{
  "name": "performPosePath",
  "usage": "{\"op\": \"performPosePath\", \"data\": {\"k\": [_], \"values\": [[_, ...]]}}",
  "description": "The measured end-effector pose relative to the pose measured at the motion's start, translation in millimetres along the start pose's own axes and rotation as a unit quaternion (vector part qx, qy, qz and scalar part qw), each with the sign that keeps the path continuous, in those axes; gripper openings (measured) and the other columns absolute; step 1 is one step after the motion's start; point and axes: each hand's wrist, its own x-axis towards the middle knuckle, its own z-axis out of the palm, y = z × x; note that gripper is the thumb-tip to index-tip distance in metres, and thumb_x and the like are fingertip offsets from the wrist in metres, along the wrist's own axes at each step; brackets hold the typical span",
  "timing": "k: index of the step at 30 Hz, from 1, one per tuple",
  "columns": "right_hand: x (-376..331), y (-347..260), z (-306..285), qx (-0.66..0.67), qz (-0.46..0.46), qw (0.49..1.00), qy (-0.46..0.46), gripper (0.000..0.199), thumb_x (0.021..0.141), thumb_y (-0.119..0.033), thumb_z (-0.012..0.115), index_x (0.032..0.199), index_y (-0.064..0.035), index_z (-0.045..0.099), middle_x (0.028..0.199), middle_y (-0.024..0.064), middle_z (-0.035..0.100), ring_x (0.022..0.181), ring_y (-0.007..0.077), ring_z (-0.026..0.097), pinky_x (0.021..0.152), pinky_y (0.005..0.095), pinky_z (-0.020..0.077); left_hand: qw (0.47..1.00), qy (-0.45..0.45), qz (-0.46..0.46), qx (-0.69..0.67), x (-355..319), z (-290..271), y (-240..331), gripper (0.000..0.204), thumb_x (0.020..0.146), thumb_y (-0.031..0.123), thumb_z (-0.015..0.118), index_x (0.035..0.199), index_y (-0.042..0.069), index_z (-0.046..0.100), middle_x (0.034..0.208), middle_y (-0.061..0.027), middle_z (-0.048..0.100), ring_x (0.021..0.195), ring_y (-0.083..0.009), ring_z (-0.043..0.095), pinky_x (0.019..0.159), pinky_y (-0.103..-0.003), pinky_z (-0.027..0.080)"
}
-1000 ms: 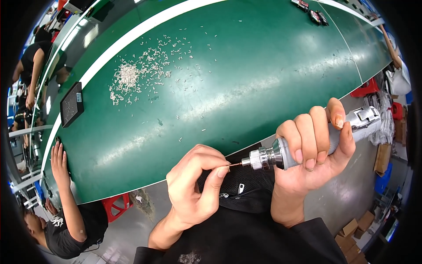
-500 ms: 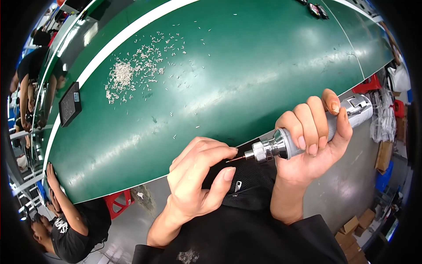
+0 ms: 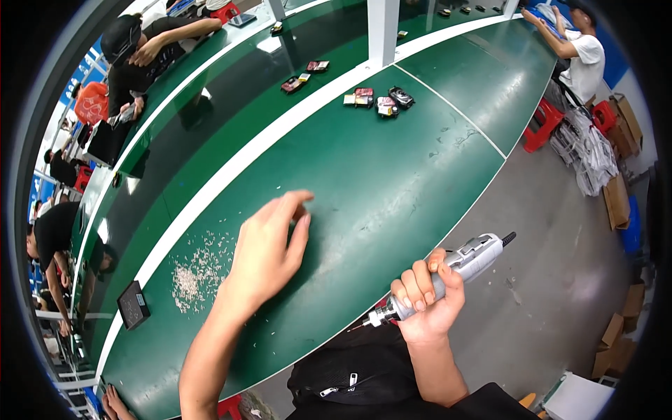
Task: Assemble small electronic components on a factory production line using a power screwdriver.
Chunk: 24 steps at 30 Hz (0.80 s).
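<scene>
My right hand (image 3: pixel 428 297) is wrapped round the grip of a silver-grey electric screwdriver (image 3: pixel 476 260). Its thin bit points down and left by the table's near edge, and a black cord leaves its other end. Over the green table (image 3: pixel 364 189) my left hand (image 3: pixel 269 248) reaches forward, thumb and index finger apart, with nothing visible in it. Left of that wrist lies a scattered heap of tiny pale pieces (image 3: pixel 185 281), partly hidden by the forearm. Beyond the heap stands a small black tray-like box (image 3: pixel 131 306).
Several small red-and-black items (image 3: pixel 386 106) lie on the far part of the table, near a white post (image 3: pixel 382 35). More sit across the white strip. People work on the far side and at the right end. A red stool (image 3: pixel 542 124) and wrapped bundles (image 3: pixel 584 150) stand right.
My left hand has left the screwdriver's bit and reached out over the table. The right hand still holds the screwdriver, now lower in view. The view has swung toward the table's far side.
</scene>
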Motion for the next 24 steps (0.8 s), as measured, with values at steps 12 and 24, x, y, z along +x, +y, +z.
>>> {"op": "performPosePath", "data": {"k": [12,24], "values": [[1.7,-26.1,-8.7,0.02,0.005,0.999,0.04,0.008,0.09,-0.019,0.048,0.085,-0.0128,0.05,0.051,-0.0008,0.035,0.043,0.0113,0.034,0.048,0.028,0.0349,0.992,0.058,0.1,0.042,205.4,76.0,-42.4,0.034,0.083,0.0,0.058,0.117,0.001,0.052,0.119,-0.0191,0.055,0.111,-0.0352,0.053,0.098,-0.04,0.042],[-16.7,-23.2,-10.3,0.022,0.031,0.998,0.05,0.008,0.09,-0.017,0.046,0.084,-0.0113,0.049,0.051,-0.0002,0.036,0.043,0.0118,0.034,0.049,0.0285,0.0339,0.998,-0.019,0.062,0.012,159.6,55.5,-28.7,0.017,0.075,-0.004,0.066,0.092,-0.003,0.064,0.089,-0.0167,0.066,0.084,-0.0312,0.064,0.075,-0.037,0.051]]}}
